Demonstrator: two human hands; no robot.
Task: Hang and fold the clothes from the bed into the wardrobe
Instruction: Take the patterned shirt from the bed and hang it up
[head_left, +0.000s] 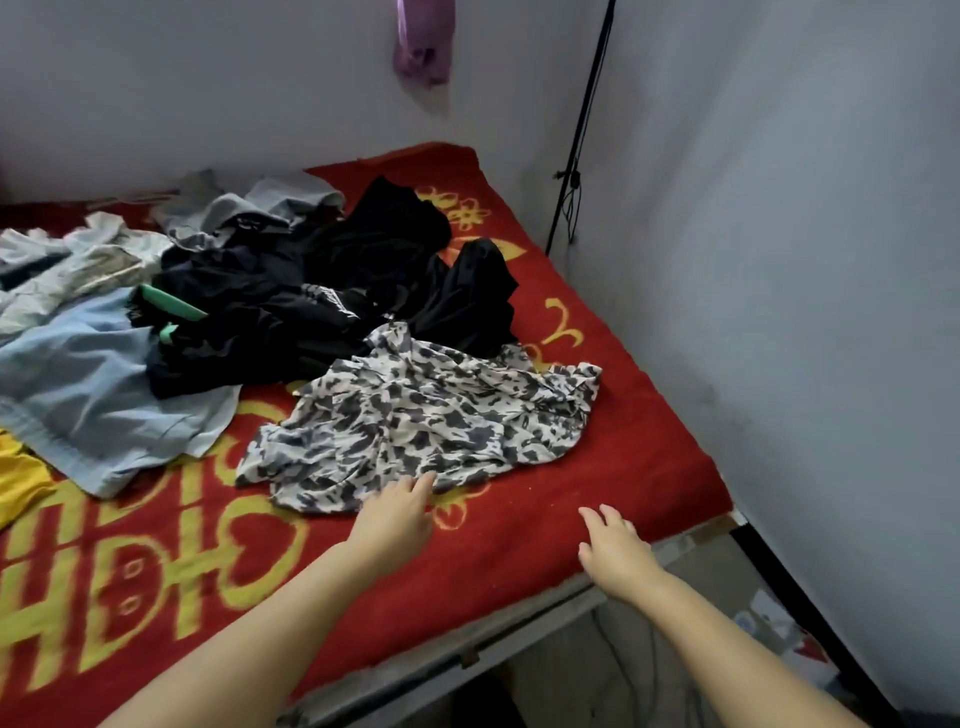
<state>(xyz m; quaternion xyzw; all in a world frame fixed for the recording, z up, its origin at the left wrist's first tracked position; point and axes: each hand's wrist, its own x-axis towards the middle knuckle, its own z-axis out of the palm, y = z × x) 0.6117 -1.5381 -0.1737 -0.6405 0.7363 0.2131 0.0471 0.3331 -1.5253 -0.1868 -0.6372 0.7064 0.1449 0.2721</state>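
Clothes (291, 312) heaped on red bed (597, 467), both hands (400, 512) empty.

Light: dim, soft and even, with a cool cast on the walls (779, 260).
Shadows: faint, no glare.
Sharpness: slightly soft overall; dark clothes (332, 291) lose detail.
Distortion: wide-angle bending of edges.

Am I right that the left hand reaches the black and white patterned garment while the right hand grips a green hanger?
Not quite. In the head view the right hand is open over the red blanket, holding nothing. The green hanger lies in the clothes pile. The left hand does reach the patterned garment.
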